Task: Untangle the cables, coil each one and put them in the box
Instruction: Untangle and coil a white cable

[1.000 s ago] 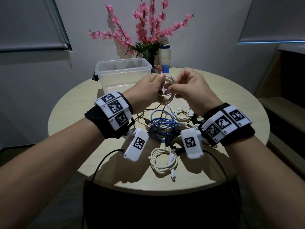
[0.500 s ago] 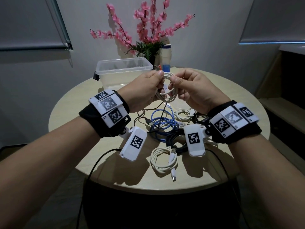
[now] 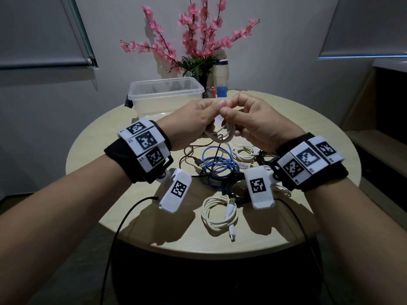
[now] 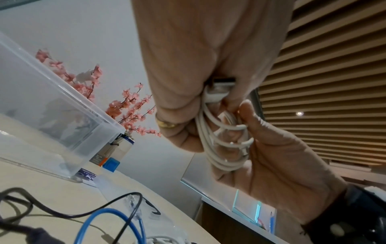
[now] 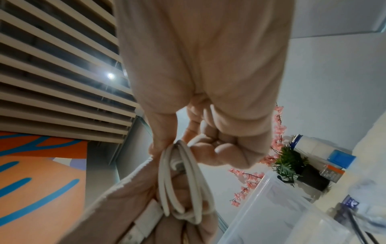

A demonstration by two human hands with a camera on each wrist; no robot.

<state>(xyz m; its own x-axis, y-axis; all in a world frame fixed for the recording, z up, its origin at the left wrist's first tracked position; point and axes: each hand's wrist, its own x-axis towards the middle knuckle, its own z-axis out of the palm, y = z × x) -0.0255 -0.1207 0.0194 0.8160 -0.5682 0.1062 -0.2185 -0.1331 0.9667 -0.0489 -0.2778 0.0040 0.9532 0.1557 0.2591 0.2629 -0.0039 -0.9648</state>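
A white cable [image 3: 220,135] is held up in both hands, above the bench [image 3: 105,194] and on the near side of the clear box [image 3: 165,93], which serves as the landmark here. The left hand [image 3: 189,124] is curled round the gathered loops with a white plug pinched under its thumb, as the left wrist view shows; the right hand [image 3: 253,122] is closed on the same bundle, its fingers [image 5: 221,148] wrapped over the strands. The step in hand is judged to be the finishing of this coil: the loops are already gathered and the free end appears to be being tucked or wound round them. Nearer than the box, a blue cable [image 3: 218,164] and black cables [image 3: 231,186] lie overlapped on the bench, with a small white coil [image 3: 244,153] beside them and another white coil [image 3: 220,212] nearest the bench edge. No cable can be made out inside the box. Next, the end would need to be secured so that the loops do not spring apart, and the bundle carried forward and lowered over the rim into the box; the tangled blue and black cables are then to be separated.
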